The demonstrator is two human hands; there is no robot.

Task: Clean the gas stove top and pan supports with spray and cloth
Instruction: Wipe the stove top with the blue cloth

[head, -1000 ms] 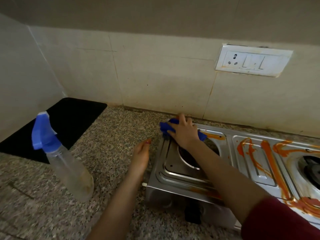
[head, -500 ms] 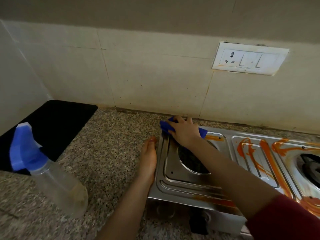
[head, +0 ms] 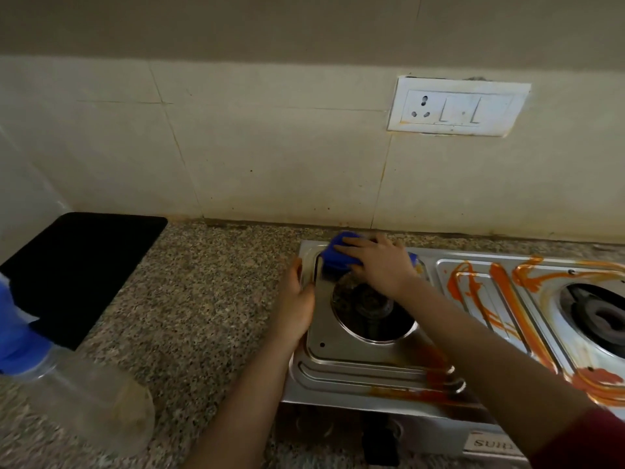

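Observation:
A steel gas stove [head: 358, 370] stands on the granite counter, its right half smeared with orange-red streaks [head: 500, 282]. My right hand [head: 378, 265] presses a blue cloth [head: 338, 255] onto the stove's back left corner, fingers spread over it. My left hand [head: 296, 299] rests flat against the stove's left edge. The left burner opening [head: 372, 313] lies just in front of the cloth. No pan supports are on the stove. A clear spray bottle [head: 84, 397] with a blue trigger head stands on the counter at the lower left.
A black mat [head: 77, 265] lies on the counter [head: 203, 299] at the back left corner. The tiled wall behind carries a white socket and switch plate [head: 456, 108]. The right burner [head: 605, 316] sits amid the smears. A black knob [head: 378, 441] is on the stove front.
My left hand has slid from the counter up against the stove's left edge. My right hand shifted the cloth slightly at the back left corner. The view moved right.

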